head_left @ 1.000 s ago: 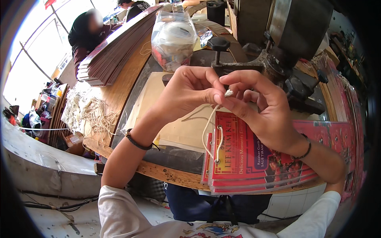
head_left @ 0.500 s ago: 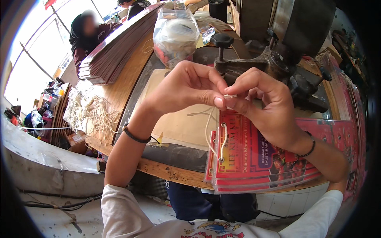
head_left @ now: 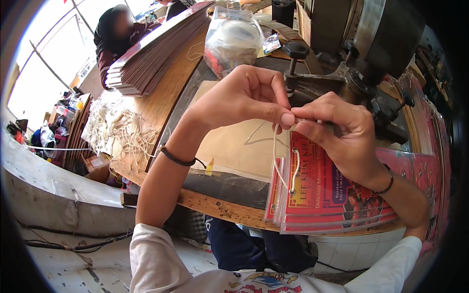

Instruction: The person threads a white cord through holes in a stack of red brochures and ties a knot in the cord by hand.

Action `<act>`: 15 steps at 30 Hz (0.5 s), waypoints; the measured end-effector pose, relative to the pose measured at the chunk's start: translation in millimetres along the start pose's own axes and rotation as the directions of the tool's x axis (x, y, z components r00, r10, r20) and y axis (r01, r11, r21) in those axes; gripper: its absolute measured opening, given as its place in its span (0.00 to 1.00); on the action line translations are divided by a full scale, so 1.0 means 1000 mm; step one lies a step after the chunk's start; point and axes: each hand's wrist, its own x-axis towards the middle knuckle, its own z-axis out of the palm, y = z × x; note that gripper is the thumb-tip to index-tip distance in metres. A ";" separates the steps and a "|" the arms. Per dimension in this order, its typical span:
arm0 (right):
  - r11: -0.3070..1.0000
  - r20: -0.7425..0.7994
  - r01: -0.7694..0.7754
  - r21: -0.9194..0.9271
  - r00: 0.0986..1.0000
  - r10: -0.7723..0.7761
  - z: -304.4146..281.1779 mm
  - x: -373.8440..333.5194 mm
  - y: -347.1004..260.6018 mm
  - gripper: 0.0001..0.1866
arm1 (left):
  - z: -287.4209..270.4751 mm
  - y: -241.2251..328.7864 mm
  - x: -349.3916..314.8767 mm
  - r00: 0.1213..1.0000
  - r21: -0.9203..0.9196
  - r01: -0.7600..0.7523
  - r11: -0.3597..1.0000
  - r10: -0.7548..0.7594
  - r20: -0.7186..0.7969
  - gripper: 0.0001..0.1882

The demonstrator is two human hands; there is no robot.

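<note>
My left hand and my right hand meet fingertip to fingertip above the bench, both pinching the ends of a thin white string. The string hangs as a loop through a punched hole in a stack of red laminated cards lying under my right hand. A brown paper sheet lies on the dark mat below my left hand.
A black metal press machine stands right behind my hands. A clear bag of white string sits further back. A tall stack of printed sheets lies at the far left, with a person beyond it. Loose cut strings pile at the bench's left edge.
Both hands have stayed together on the string, working its ends with small finger movements; the view has shifted slightly and the loop hangs a little lower over the cards.
</note>
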 end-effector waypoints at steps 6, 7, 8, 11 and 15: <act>0.997 0.023 -0.045 0.056 0.999 0.043 0.001 0.000 -0.002 0.14 | -0.001 -0.003 -0.001 1.000 0.004 -0.006 1.000 0.006 0.012 0.10; 0.991 0.025 -0.100 0.089 0.995 0.098 0.001 -0.001 -0.005 0.14 | 0.000 -0.002 -0.001 1.000 -0.010 0.000 1.000 0.000 0.020 0.10; 0.991 0.031 -0.103 0.080 0.994 0.101 0.000 -0.001 -0.006 0.15 | 0.001 -0.002 -0.001 1.000 -0.025 0.005 1.000 -0.005 0.028 0.10; 0.995 0.046 -0.087 0.049 0.995 0.085 -0.001 0.000 -0.007 0.15 | 0.000 -0.004 0.000 0.998 -0.009 -0.020 1.000 0.021 0.053 0.10; 1.000 0.059 -0.016 -0.010 0.998 0.017 -0.004 0.000 -0.005 0.14 | 0.000 -0.004 0.001 0.998 0.028 -0.007 1.000 0.006 0.056 0.10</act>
